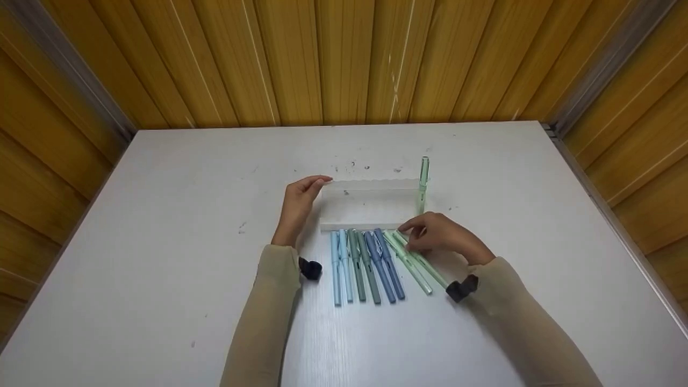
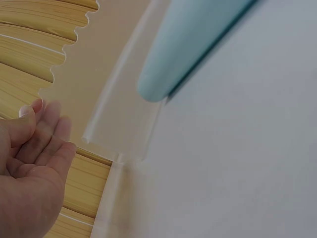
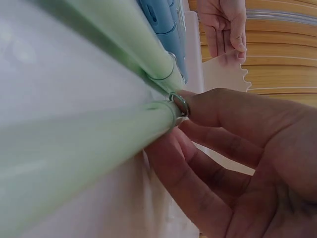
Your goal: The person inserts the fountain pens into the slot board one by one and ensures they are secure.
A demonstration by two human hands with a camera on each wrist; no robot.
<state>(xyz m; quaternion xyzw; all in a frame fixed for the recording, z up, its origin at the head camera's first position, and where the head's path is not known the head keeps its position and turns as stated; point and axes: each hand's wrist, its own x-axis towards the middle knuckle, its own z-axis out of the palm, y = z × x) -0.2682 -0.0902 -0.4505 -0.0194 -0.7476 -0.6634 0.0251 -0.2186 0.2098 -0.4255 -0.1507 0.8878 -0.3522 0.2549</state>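
My left hand [image 1: 302, 201] pinches the left end of a clear plastic pen stand [image 1: 371, 207], thumb and fingers at the scalloped edge [image 2: 58, 62]. Fingers show through the clear panel in the left wrist view. My right hand [image 1: 443, 236] pinches a light green pen [image 3: 99, 144] near its clip end, between thumb and fingers. Beside it lies another light green pen [image 1: 413, 269], slanting on the table. A third light green pen [image 1: 424, 174] rests upright against the stand's right end.
Left of the green pens lie two blue pens [image 1: 388, 269], two dark green pens [image 1: 367, 269] and two light blue pens [image 1: 336, 274], side by side in front of the stand. The white table [image 1: 188, 242] has dark marks. Yellow slatted walls [image 1: 344, 64] surround it.
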